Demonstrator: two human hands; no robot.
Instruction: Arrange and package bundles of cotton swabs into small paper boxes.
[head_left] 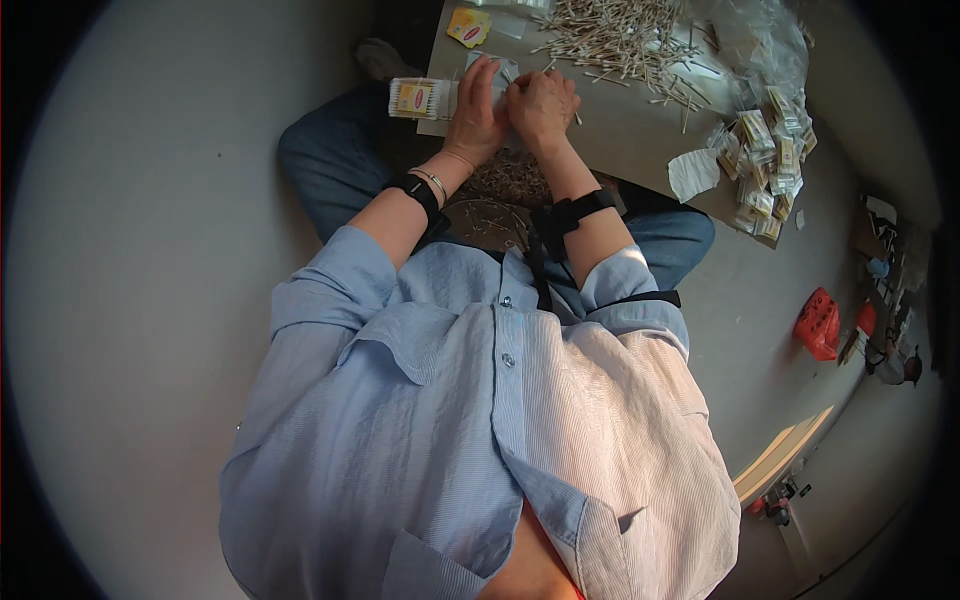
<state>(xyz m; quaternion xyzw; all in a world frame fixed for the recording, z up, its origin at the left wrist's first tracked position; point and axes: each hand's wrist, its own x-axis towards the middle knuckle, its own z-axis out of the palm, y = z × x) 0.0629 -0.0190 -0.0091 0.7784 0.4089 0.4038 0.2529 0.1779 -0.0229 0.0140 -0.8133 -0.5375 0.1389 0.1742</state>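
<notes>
Both hands are close together over the near edge of a low table [610, 115]. My left hand [476, 118] has its fingers bent, closed around something I cannot make out. Just left of it lies a clear packet of cotton swabs [414, 98] with a yellow label, its plastic reaching toward that hand. My right hand [542, 106] is closed, fingers curled down and knuckles up; what they hold is hidden. Small whitish pieces show between the hands, too small to name. Beyond the hands spreads a large heap of loose cotton swabs [628, 38].
A yellow card [468, 27] lies at the table's far left. Filled packets [768, 165] pile up at the right edge, beside a torn white paper [694, 174] and clear plastic bags [755, 45]. More swabs lie below, between my knees. A red bag [818, 325] stands on the floor at right.
</notes>
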